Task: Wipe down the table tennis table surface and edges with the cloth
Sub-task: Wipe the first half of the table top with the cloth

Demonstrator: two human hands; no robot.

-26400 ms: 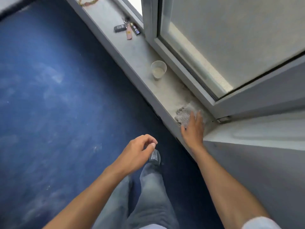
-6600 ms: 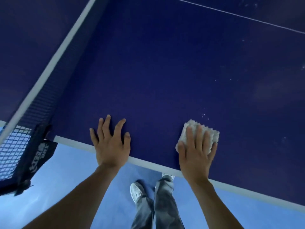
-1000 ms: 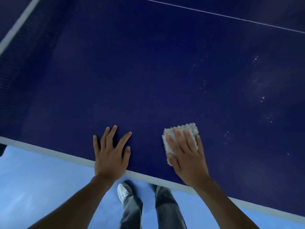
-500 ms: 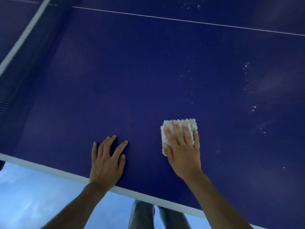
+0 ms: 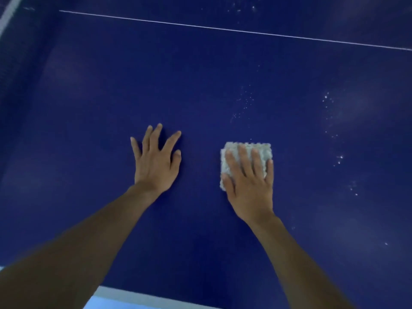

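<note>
Pale blue floor strip at bottom edge; dim light.

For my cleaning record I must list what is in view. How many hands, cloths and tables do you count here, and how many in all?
Hands: 2 (left hand, right hand)
Cloths: 1 (pale cloth, under the right hand)
Tables: 1 (blue table tennis table)
Total: 4

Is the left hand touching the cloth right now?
Apart. The head view shows a strip of bare blue table between the left hand, flat on the surface, and the cloth pressed under the right hand.
</note>
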